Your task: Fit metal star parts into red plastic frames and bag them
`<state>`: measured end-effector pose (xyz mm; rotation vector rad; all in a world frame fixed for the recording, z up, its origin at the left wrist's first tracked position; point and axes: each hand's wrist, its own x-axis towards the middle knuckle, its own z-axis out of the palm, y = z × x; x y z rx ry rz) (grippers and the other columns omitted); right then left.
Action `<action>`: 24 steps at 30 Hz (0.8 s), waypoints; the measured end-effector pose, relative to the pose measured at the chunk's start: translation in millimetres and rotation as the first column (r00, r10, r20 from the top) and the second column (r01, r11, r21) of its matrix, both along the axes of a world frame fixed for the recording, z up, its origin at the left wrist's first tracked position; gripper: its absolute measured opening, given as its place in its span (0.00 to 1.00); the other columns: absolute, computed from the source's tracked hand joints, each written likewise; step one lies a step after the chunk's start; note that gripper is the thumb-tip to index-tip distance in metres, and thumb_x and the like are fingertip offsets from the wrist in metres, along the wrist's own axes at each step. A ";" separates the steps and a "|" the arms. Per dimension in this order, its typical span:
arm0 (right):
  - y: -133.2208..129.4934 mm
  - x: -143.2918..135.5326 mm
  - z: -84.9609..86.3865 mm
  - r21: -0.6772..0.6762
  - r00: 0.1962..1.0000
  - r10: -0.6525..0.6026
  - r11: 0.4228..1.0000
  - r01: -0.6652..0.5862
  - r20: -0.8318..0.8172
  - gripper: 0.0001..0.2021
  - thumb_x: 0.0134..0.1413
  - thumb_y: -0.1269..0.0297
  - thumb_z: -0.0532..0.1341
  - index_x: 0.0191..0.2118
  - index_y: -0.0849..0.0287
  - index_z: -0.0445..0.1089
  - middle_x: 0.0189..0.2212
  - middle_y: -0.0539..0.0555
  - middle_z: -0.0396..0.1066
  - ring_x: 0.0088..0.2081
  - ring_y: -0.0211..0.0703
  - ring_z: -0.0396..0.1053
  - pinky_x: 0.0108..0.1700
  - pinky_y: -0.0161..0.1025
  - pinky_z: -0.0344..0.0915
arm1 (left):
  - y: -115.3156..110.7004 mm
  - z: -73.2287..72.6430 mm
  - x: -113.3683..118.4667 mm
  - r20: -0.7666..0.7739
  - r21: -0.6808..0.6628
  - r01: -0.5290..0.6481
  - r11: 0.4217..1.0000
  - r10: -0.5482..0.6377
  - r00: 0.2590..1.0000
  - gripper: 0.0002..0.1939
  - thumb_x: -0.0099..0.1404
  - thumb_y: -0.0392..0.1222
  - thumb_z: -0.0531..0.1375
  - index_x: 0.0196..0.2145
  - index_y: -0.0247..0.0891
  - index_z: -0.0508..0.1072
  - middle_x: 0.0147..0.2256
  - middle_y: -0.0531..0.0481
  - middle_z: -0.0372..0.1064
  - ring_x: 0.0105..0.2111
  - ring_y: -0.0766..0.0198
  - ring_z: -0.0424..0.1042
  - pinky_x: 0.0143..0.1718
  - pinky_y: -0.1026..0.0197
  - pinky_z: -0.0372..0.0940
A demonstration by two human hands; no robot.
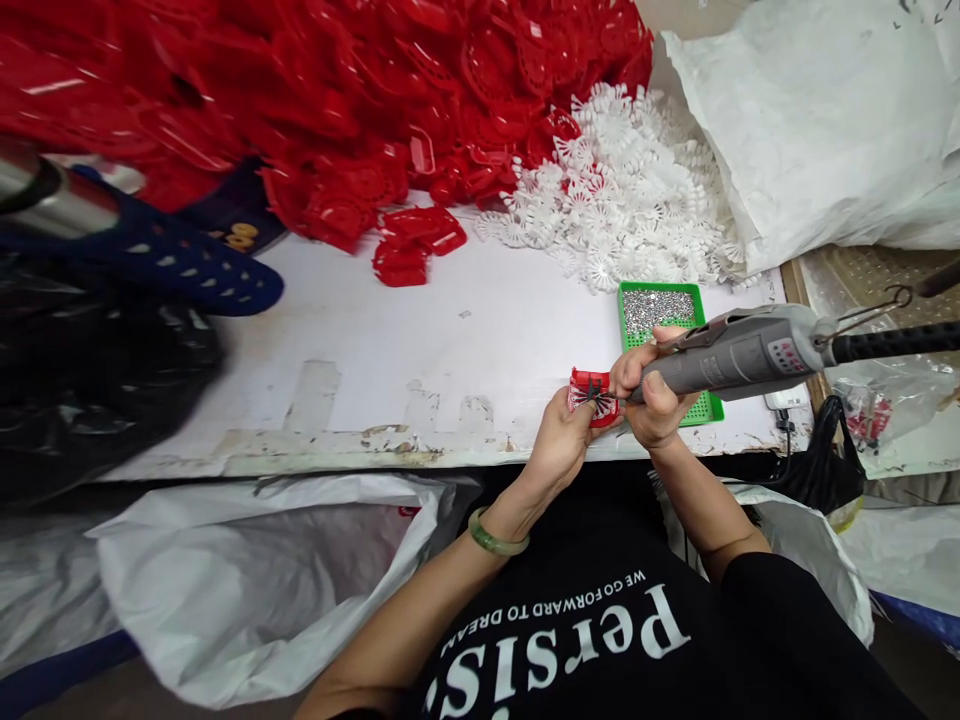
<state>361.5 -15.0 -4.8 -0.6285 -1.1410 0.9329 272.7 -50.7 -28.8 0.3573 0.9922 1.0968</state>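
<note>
My left hand (564, 432) grips a small red plastic part (580, 380) with a fan of dark and white spokes on its face, close to the table's front edge. My right hand (654, 400) is wrapped around a grey electric screwdriver (727, 355), held nearly level. Its tip end points left at the red part; whether the bit touches it cannot be made out. Beneath the screwdriver sits a green tray (624, 312) holding many small silver screws (658, 308), partly covered by my right hand and the tool.
Red plastic parts (337, 90) are heaped along the back, beside a pile of white fan-shaped pieces (622, 190). A white sack (817, 120) stands back right, a black bag (90, 370) at left. An open white sack (262, 580) hangs below the white table (375, 350).
</note>
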 end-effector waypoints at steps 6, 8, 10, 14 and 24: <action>1.1 -2.1 -6.6 -0.038 0.999 -0.004 0.999 0.006 0.040 0.20 0.54 0.49 0.61 0.49 0.51 0.63 0.21 0.42 0.55 0.19 0.32 0.57 0.23 0.34 0.61 | 0.2 5.4 0.2 0.002 0.014 0.000 1.000 0.000 1.000 0.15 0.50 0.40 0.64 0.36 0.35 0.67 0.36 0.48 0.72 0.37 0.60 0.74 0.39 0.54 0.71; 1.3 -3.0 -7.2 -0.020 1.000 0.011 1.000 -0.010 0.024 0.19 0.55 0.50 0.60 0.50 0.51 0.62 0.21 0.42 0.55 0.19 0.32 0.57 0.23 0.34 0.61 | 0.6 7.2 0.2 -0.007 0.005 -0.003 1.000 0.003 1.000 0.15 0.50 0.39 0.63 0.36 0.35 0.67 0.35 0.49 0.72 0.37 0.59 0.74 0.39 0.54 0.71; 1.4 -4.0 -6.9 -0.001 1.000 0.027 1.000 -0.027 0.006 0.18 0.55 0.52 0.60 0.50 0.50 0.63 0.21 0.42 0.56 0.19 0.32 0.57 0.23 0.33 0.60 | 1.1 8.2 0.3 -0.012 -0.001 -0.005 1.000 0.005 1.000 0.15 0.49 0.39 0.63 0.35 0.35 0.67 0.34 0.49 0.72 0.37 0.59 0.74 0.39 0.54 0.71; 1.4 -6.1 -4.9 0.012 1.000 0.029 1.000 -0.029 -0.009 0.17 0.55 0.53 0.60 0.49 0.50 0.63 0.21 0.42 0.56 0.19 0.32 0.57 0.22 0.34 0.60 | 1.9 9.2 0.4 -0.001 -0.006 -0.011 1.000 0.011 1.000 0.15 0.48 0.39 0.64 0.35 0.35 0.67 0.33 0.50 0.72 0.36 0.60 0.74 0.38 0.55 0.71; 0.5 -3.6 -3.3 -0.043 1.000 -0.005 0.999 0.006 0.017 0.19 0.52 0.48 0.61 0.47 0.50 0.62 0.20 0.41 0.55 0.18 0.32 0.56 0.22 0.34 0.61 | 1.3 9.3 -1.3 0.018 0.014 0.000 1.000 0.000 1.000 0.15 0.49 0.39 0.63 0.35 0.35 0.67 0.35 0.50 0.72 0.36 0.60 0.74 0.40 0.55 0.71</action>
